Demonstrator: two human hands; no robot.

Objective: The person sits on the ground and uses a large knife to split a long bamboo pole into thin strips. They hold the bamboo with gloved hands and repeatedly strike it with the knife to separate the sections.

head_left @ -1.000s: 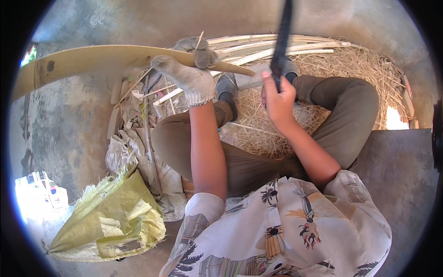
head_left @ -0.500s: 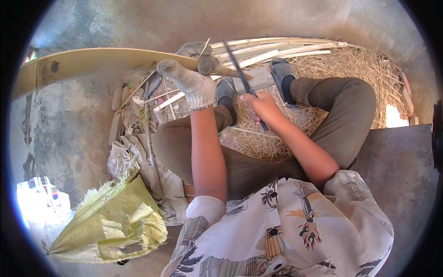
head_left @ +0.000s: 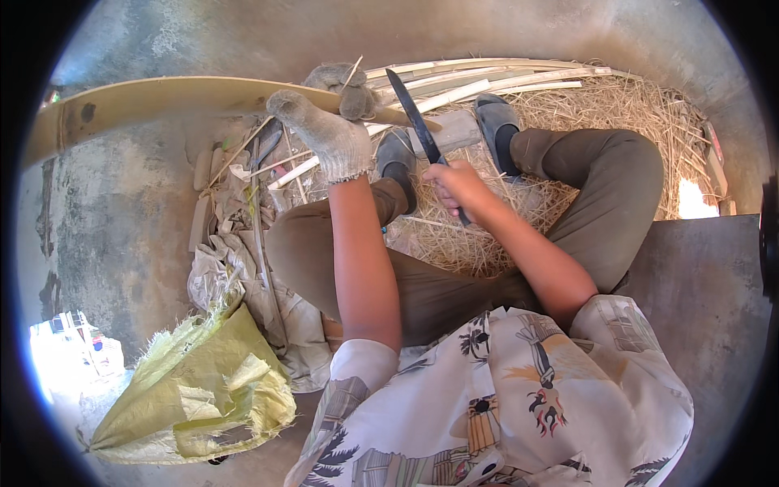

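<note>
My left hand (head_left: 324, 130), in a grey-white knitted glove, is closed round a long, wide split bamboo strip (head_left: 195, 96). The strip runs from the far left rim, bowed, and its narrower end lies over or against a grey block (head_left: 456, 132) between my feet. A thin sliver (head_left: 353, 71) sticks up beside the gloved fingers. In my bare right hand (head_left: 460, 191) is a knife (head_left: 417, 118), gripped by its dark handle. Its dark blade points up and away to the left, close to the bamboo's end; whether they touch I cannot tell.
Several pale bamboo strips (head_left: 519, 77) lie beyond my feet. Straw-like shavings (head_left: 617, 114) cover the floor at the right. Left of my knee are crumpled cloth (head_left: 304, 349) and scraps. A torn yellow woven sack (head_left: 195, 390) lies at the lower left. Walls stand around.
The knife blade has turned to show more of its flat side, and its tip has shifted slightly left. My gloved hand and the bamboo have moved a little up and left.
</note>
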